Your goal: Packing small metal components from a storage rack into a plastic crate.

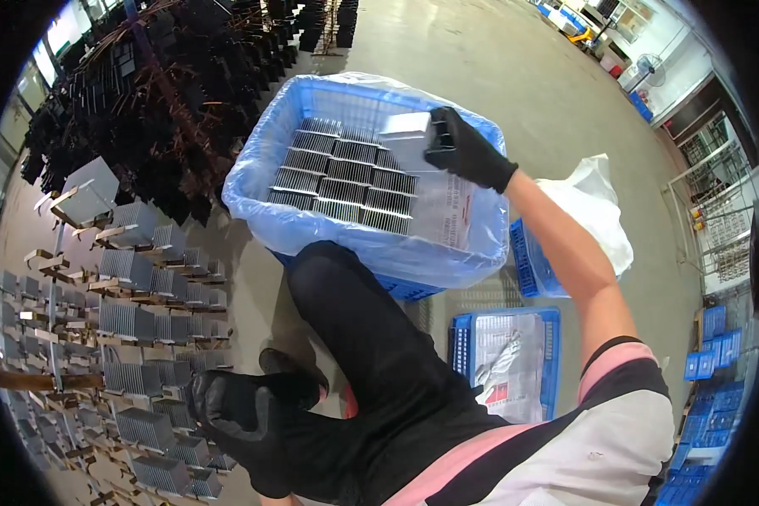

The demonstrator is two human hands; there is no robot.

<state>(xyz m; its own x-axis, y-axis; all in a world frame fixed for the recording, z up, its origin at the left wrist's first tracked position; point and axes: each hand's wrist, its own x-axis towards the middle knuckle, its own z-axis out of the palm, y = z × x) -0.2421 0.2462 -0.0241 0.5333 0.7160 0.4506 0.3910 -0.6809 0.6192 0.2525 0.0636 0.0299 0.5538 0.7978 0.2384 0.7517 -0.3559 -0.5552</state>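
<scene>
My right hand, in a black glove, grips a stack of thin grey metal plates by its right end. It is held over the large blue crate, which is lined with clear blue plastic. Rows of similar plate stacks stand in the crate's left and middle part. Printed sheet shows at its right side. My left hand, also black-gloved, is low at the left, beside the hanging plates. Its fingers are bent with the thumb apart, and nothing shows in them.
At the left, a rack carries many grey plates; dark parts hang behind it. My bent knee touches the crate's near side. A smaller blue crate and a white bag lie right of me.
</scene>
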